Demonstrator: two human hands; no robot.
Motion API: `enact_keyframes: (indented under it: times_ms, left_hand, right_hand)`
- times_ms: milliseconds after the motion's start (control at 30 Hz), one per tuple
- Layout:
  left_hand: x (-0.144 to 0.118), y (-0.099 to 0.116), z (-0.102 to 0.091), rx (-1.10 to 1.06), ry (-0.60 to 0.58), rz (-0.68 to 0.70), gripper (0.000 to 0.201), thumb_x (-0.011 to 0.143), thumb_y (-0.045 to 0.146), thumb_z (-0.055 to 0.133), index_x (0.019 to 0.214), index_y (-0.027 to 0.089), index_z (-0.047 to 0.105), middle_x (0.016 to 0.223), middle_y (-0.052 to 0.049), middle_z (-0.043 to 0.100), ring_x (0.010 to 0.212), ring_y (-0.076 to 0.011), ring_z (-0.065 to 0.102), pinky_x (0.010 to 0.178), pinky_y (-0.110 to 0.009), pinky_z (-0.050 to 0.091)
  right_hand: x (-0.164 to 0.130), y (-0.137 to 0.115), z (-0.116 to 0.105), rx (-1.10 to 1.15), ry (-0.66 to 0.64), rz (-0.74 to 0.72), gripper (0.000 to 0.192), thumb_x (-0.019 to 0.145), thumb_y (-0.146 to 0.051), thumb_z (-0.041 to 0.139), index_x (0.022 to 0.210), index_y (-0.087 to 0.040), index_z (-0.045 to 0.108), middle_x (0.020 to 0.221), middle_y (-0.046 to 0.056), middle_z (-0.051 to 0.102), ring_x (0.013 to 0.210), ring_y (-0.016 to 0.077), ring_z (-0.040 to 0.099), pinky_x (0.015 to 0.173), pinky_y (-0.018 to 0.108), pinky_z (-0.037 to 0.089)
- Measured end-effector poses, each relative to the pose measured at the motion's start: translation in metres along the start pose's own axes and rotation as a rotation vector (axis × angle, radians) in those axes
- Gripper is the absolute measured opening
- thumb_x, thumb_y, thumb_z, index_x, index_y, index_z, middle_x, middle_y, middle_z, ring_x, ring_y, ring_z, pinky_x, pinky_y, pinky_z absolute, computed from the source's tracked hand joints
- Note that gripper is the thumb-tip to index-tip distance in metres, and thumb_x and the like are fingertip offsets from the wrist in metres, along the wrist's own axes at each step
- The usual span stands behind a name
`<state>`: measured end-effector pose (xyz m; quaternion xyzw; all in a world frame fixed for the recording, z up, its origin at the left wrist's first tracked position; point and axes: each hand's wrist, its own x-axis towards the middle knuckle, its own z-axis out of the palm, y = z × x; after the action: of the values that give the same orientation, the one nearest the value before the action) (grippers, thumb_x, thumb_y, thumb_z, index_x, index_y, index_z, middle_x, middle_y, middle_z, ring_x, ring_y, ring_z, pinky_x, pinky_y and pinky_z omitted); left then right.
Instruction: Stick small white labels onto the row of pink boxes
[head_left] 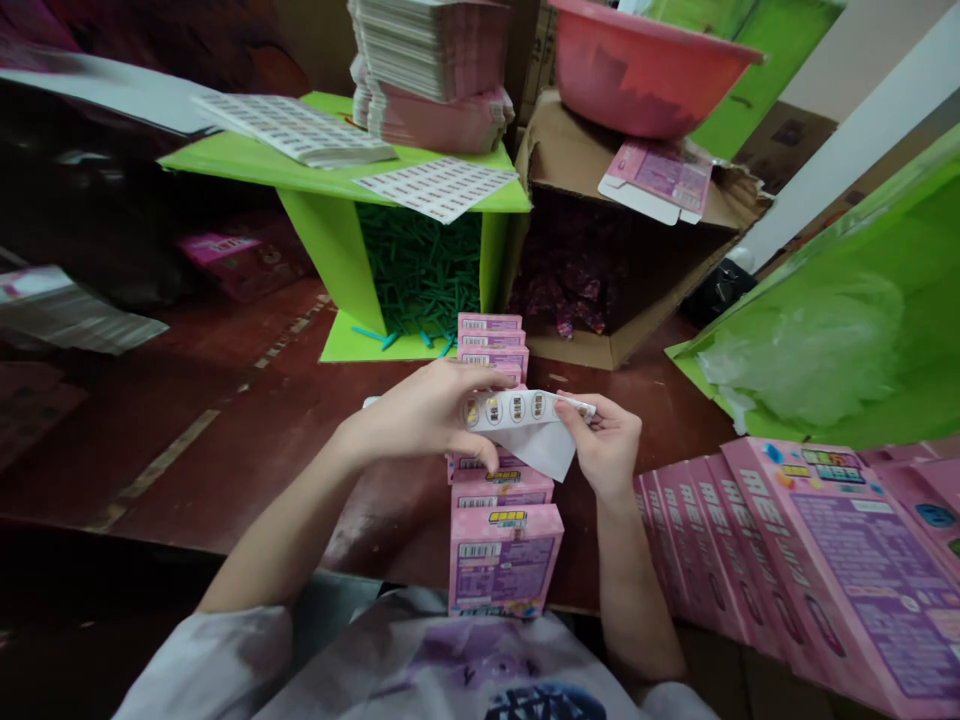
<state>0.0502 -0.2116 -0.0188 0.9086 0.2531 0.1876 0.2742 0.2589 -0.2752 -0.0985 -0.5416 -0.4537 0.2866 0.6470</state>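
Evidently the labelling is somewhere in its middle stretch. The person's left hand (427,408) and right hand (604,445) are both closed on a strip of round stickers (525,410), the left pinching its near end between thumb and fingers, the right gripping the far end with the white backing paper hanging below. The strip is held just above a row of pink boxes (499,500) that runs away from the person along the dark red tabletop (225,430), overlapping like fallen dominoes. The nearest boxes in the row show a small yellow-and-black label near the top edge, which suggests those are done; whether the ones beyond the hands carry it cannot be told, since the hands cover part of the row. Several stickers remain on the strip. To the right, a further fan of pink boxes (795,560) lies spread out, and their state is unclear. Behind, sheets of printed labels (439,187) rest on a green stand (330,230), beside an open cardboard carton (600,260) and a pink basin (645,70), so much stock seems left.
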Motion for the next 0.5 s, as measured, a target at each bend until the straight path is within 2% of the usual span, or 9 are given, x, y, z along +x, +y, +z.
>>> enact_keyframes:
  times_ms: [67,167,233,400,500]
  left_hand:
    - [0.004,-0.001,0.005,-0.044,0.022,0.005,0.060,0.063,0.045,0.081,0.115,0.019,0.064,0.099,-0.006,0.071,0.082,-0.0207,0.065,0.068,-0.026,0.046]
    - [0.007,-0.008,0.015,-0.013,0.176,-0.090,0.023,0.079,0.037,0.068,0.088,0.017,0.071,0.076,-0.004,0.070,0.065,-0.0160,0.061,0.059,-0.025,0.042]
    - [0.009,-0.013,0.020,0.004,0.245,-0.121,0.022,0.085,0.031,0.060,0.072,0.016,0.068,0.063,-0.002,0.065,0.056,-0.0138,0.056,0.054,-0.025,0.039]
    - [0.013,-0.019,0.019,0.111,0.208,0.033,0.021,0.086,0.024,0.057,0.066,0.016,0.062,0.057,0.000,0.059,0.056,-0.0129,0.050,0.057,-0.025,0.037]
    - [0.013,-0.017,0.015,0.091,0.143,0.034,0.026,0.088,0.027,0.055,0.065,0.016,0.060,0.056,0.001,0.057,0.053,-0.0107,0.047,0.053,-0.023,0.034]
  right_hand:
    - [0.000,-0.002,0.002,-0.013,0.007,-0.005,0.022,0.070,-0.035,0.077,0.080,-0.016,0.075,0.073,0.005,0.074,0.064,0.0168,0.067,0.056,0.025,0.054]
    - [0.001,-0.003,0.004,-0.005,0.028,-0.023,0.019,0.068,-0.034,0.078,0.076,-0.017,0.075,0.072,0.005,0.074,0.064,0.0171,0.068,0.057,0.026,0.055]
    - [0.002,-0.003,0.005,0.012,0.025,-0.022,0.020,0.064,-0.033,0.081,0.074,-0.017,0.076,0.075,0.005,0.075,0.067,0.0186,0.069,0.061,0.027,0.056]
    - [0.003,-0.001,0.005,0.023,-0.002,0.067,0.027,0.064,-0.040,0.081,0.075,-0.015,0.076,0.069,0.004,0.072,0.056,0.0153,0.063,0.049,0.024,0.050]
    - [0.004,0.001,0.002,0.034,-0.029,0.087,0.028,0.067,-0.042,0.079,0.073,-0.014,0.076,0.066,0.003,0.070,0.051,0.0114,0.058,0.044,0.020,0.042]
